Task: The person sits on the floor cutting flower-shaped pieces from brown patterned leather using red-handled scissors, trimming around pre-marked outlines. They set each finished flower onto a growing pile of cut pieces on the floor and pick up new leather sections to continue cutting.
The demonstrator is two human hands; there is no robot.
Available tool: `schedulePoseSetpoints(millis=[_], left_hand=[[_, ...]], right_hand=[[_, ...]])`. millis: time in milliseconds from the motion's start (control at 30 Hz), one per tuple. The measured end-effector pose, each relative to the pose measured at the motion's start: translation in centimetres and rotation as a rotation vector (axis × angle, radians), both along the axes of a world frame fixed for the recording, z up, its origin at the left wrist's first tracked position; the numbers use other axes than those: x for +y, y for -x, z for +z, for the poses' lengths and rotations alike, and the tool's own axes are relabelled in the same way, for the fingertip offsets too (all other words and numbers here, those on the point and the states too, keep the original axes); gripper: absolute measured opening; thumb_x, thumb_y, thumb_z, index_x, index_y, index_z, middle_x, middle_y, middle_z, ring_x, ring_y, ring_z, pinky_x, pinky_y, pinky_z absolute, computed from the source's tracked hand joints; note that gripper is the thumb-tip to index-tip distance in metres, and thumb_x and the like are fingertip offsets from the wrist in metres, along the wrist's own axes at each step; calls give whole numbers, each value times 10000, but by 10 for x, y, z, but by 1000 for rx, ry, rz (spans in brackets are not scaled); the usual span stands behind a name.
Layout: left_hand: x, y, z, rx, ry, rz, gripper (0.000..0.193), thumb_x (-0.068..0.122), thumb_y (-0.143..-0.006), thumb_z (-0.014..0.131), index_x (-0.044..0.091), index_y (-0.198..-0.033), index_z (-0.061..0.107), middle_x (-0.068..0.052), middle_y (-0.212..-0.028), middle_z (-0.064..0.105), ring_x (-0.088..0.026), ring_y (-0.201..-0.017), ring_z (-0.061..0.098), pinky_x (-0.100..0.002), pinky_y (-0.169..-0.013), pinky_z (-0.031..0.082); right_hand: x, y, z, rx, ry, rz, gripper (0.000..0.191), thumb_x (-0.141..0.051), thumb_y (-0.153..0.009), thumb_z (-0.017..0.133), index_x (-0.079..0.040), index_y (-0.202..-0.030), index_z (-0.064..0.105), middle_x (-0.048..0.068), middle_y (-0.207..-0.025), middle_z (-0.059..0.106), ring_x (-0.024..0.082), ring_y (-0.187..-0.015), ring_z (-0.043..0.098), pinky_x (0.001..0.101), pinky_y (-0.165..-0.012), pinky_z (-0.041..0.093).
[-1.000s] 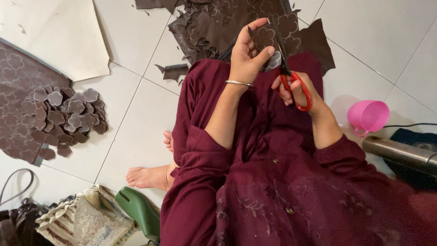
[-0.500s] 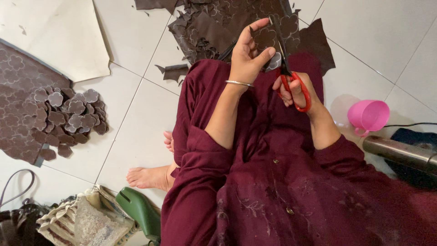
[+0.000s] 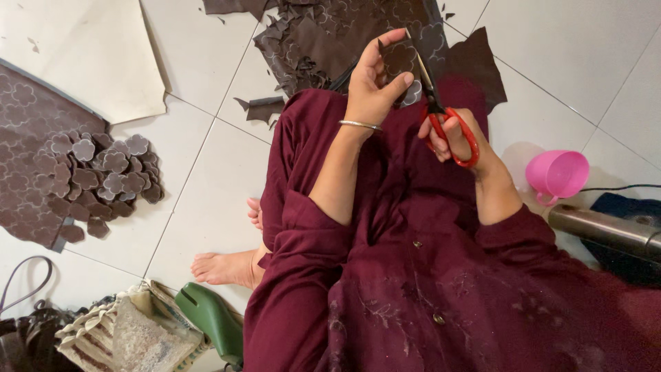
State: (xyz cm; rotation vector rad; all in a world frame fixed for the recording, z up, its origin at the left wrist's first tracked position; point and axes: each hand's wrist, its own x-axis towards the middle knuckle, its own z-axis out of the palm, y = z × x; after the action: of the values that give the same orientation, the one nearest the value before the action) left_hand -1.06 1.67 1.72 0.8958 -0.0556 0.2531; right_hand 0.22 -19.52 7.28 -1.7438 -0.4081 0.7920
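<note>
white floor tiles (image 3: 206, 207) lie under scraps (image 3: 310, 41). left hand (image 3: 372, 89) pinches a small brown piece (image 3: 399, 58), probably thin, floppy leather best gripped by its edge, held above the lap. right hand (image 3: 451, 134) is closed through red scissors (image 3: 447, 117).

Likely home workspace: tiled floor (image 3: 206, 207), cut-out pile (image 3: 103, 176).

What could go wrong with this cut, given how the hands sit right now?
The left hand pinches the small brown piece close beside the blades of the red-handled scissors in the right hand, so a fingertip might get nicked. The piece is small and could twist, spoiling its edge. Offcuts may drop onto the maroon lap.
</note>
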Motion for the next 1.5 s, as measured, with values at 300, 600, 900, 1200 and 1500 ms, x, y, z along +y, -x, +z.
schedulePoseSetpoints(millis=[300, 600, 900, 1200, 1500], left_hand=[[0, -1, -2, 29, -74, -15, 686, -166, -919, 685, 68, -1512, 432, -68, -1290, 676, -143, -1195, 658, -296, -1034, 560], [1, -1, -5, 18, -65, -12, 667, -173, -932, 669, 89, -1508, 461, -60, -1275, 671, -133, -1184, 655, -289, -1014, 569], [1, 1, -1, 53, -82, -5, 671, -177, -924, 664, 113, -1501, 479, -49, -1211, 685, -116, -1117, 664, -278, -980, 565], [0, -8, -9, 196, 43, 123, 429, -50, -920, 750, 45, -1312, 603, -59, -1076, 736, -131, -960, 707, -275, -846, 603], [-2, -10, -18, 343, 275, -45, 281, -36, -851, 788, 81, -1029, 605, -23, -938, 700, -105, -718, 654, -242, -585, 552]], right_hand=[[-6, -10, 11, 47, 23, 78, 1019, -952, -780, 445, 42, -923, 615, -25, -606, 459, 80, -484, 460, 238, -451, 407], [-13, -16, 10, 92, 29, 83, 987, -947, -762, 466, 27, -831, 610, -20, -559, 448, 87, -455, 456, 246, -427, 407], [-19, -19, 9, 86, 95, 64, 999, -957, -733, 465, 29, -802, 610, -10, -546, 457, 99, -437, 461, 247, -418, 407], [-14, -19, -2, 67, 10, 24, 969, -891, -868, 411, 14, -1099, 669, -22, -671, 503, 84, -583, 525, 227, -552, 465], [12, -13, -4, -24, 53, -168, 294, -249, -989, 689, 5, -1134, 655, -16, -780, 583, 76, -605, 520, 245, -575, 479]])
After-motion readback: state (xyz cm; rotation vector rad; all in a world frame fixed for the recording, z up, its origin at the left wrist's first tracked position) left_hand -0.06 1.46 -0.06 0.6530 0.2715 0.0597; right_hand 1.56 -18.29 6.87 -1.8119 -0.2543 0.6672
